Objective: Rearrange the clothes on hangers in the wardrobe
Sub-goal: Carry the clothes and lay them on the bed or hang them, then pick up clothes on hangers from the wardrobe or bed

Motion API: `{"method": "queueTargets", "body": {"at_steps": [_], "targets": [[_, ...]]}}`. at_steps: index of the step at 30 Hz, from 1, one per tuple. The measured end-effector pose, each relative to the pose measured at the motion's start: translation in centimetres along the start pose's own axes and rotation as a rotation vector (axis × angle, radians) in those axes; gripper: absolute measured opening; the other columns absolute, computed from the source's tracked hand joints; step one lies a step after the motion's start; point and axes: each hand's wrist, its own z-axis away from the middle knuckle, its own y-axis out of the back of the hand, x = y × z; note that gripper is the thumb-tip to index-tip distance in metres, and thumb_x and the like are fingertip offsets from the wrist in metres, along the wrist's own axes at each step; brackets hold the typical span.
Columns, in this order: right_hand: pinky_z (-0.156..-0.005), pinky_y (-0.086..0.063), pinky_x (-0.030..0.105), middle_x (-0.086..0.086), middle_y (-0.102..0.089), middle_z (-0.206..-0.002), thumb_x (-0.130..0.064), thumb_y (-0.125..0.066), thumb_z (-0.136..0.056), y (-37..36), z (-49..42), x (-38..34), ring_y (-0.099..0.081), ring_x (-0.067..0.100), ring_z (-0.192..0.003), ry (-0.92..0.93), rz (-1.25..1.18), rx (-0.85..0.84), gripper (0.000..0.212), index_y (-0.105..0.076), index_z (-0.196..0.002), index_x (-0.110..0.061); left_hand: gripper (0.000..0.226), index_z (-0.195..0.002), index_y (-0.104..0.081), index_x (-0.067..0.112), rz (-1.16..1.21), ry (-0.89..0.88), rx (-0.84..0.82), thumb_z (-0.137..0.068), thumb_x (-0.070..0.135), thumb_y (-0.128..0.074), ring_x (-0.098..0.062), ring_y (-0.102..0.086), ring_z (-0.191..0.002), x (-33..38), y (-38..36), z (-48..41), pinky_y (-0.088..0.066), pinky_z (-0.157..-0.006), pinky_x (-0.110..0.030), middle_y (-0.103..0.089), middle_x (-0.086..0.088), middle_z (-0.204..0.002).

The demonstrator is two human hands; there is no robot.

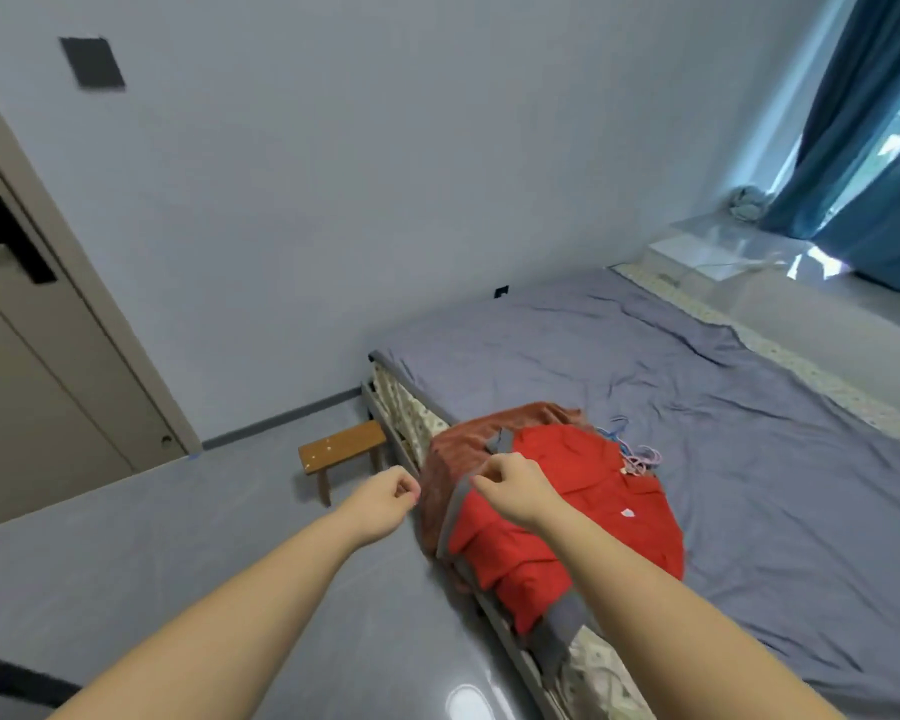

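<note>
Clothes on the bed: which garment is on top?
The bright red garment with grey trim; the rust-brown garment lies beneath it, showing only along the pile's left and far edges.

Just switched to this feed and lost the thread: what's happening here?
A person reaches both hands toward a pile of red clothes at the near edge of the bed. The right hand is over its grey trim, fingers curled; whether it grips is unclear. The left hand, beside the pile, is curled and holds nothing. Just behind the pile lie hangers. No wardrobe is in view.
</note>
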Motion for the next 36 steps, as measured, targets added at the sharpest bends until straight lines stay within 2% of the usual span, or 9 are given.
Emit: {"method": "queueTargets", "body": {"at_steps": [2, 4, 8, 13, 19, 23, 25, 30, 36], "targets": [[-0.073, -0.038, 0.025, 0.008, -0.072, -0.098, -0.025, -0.057, -0.089, 3.2, -0.5, 4.3, -0.063, 0.023, -0.098, -0.047, -0.019, 0.049, 0.021, -0.071, -0.093, -0.011, 0.011, -0.098, -0.059, 0.018, -0.027, -0.026, -0.014, -0.096, 0.023, -0.051, -0.017, -0.057, -0.092, 3.7, -2.8, -2.8, -0.041, -0.068, -0.020, -0.063, -0.002, -0.100], [-0.076, -0.041, 0.026, 0.007, -0.071, -0.097, -0.026, -0.058, -0.089, 6.0, -0.7, 8.2, -0.063, 0.022, -0.097, -0.097, -0.035, 0.087, 0.022, -0.071, -0.093, -0.010, 0.014, -0.101, -0.060, 0.016, -0.070, -0.056, -0.032, -0.095, 0.027, -0.053, -0.020, -0.059, -0.094, 7.1, -5.4, -5.3, -0.045, -0.075, -0.027, -0.065, -0.004, -0.099], [-0.082, -0.045, 0.027, 0.006, -0.071, -0.098, -0.028, -0.060, -0.088, 10.5, -0.5, 15.2, -0.063, 0.022, -0.098, -0.231, -0.093, 0.145, 0.021, -0.071, -0.091, -0.010, 0.009, -0.090, -0.054, 0.029, -0.230, -0.148, -0.083, -0.089, 0.038, -0.057, -0.021, -0.060, -0.100, 12.1, -9.8, -9.9, -0.048, -0.090, -0.038, -0.065, 0.001, -0.101], [-0.075, -0.040, 0.024, 0.005, -0.070, -0.093, -0.026, -0.059, -0.088, 14.2, -0.6, 21.1, -0.063, 0.023, -0.098, -0.377, -0.143, 0.228, 0.019, -0.071, -0.089, -0.011, 0.012, -0.089, -0.052, 0.036, -0.352, -0.224, -0.128, -0.085, 0.047, -0.056, -0.022, -0.060, -0.102, 16.3, -13.4, -15.7, -0.048, -0.092, -0.041, -0.065, 0.004, -0.103], [-0.072, -0.039, 0.023, 0.007, -0.069, -0.091, -0.024, -0.057, -0.090, 16.6, -3.0, 24.6, -0.062, 0.021, -0.094, -0.493, -0.202, 0.281, 0.022, -0.070, -0.092, -0.006, 0.015, -0.085, -0.051, 0.034, -0.425, -0.317, -0.210, -0.084, 0.048, -0.055, -0.023, -0.065, -0.095, 20.1, -16.2, -23.6, -0.051, -0.088, -0.041, -0.068, 0.002, -0.097], [-0.065, -0.034, 0.021, 0.002, -0.061, -0.077, -0.022, -0.056, -0.090, 18.2, -5.9, 25.9, -0.054, 0.016, -0.079, -0.569, -0.214, 0.310, 0.020, -0.060, -0.072, -0.015, 0.015, -0.078, -0.046, 0.037, -0.474, -0.379, -0.259, -0.086, 0.048, -0.054, -0.025, -0.062, -0.101, 22.5, -16.9, -28.5, -0.049, -0.090, -0.042, -0.067, 0.002, -0.103], [-0.065, -0.033, 0.021, 0.003, -0.060, -0.077, -0.021, -0.055, -0.089, 18.7, -7.5, 26.2, -0.054, 0.016, -0.078, -0.605, -0.211, 0.321, 0.020, -0.058, -0.070, -0.016, 0.013, -0.084, -0.048, 0.036, -0.504, -0.401, -0.280, -0.087, 0.047, -0.054, -0.024, -0.059, -0.105, 23.5, -16.7, -30.5, -0.048, -0.092, -0.043, -0.065, 0.002, -0.107], [-0.065, -0.035, 0.023, 0.013, -0.070, -0.090, -0.022, -0.055, -0.089, 19.8, -11.9, 27.3, -0.057, 0.021, -0.080, -0.681, -0.231, 0.357, 0.023, -0.068, -0.086, -0.003, 0.015, -0.093, -0.053, 0.032, -0.570, -0.445, -0.327, -0.090, 0.047, -0.052, -0.026, -0.056, -0.110, 25.2, -16.4, -36.9, -0.047, -0.094, -0.043, -0.062, -0.001, -0.112], [-0.070, -0.042, 0.030, 0.018, -0.070, -0.091, -0.018, -0.054, -0.088, 19.1, -14.3, 30.0, -0.063, 0.032, -0.093, -0.756, -0.215, 0.327, 0.020, -0.066, -0.079, -0.004, 0.025, -0.108, -0.055, 0.028, -0.672, -0.438, -0.355, -0.093, 0.047, -0.048, -0.027, -0.049, -0.122, 24.9, -17.5, -40.9, -0.042, -0.101, -0.044, -0.056, -0.003, -0.125]]}}
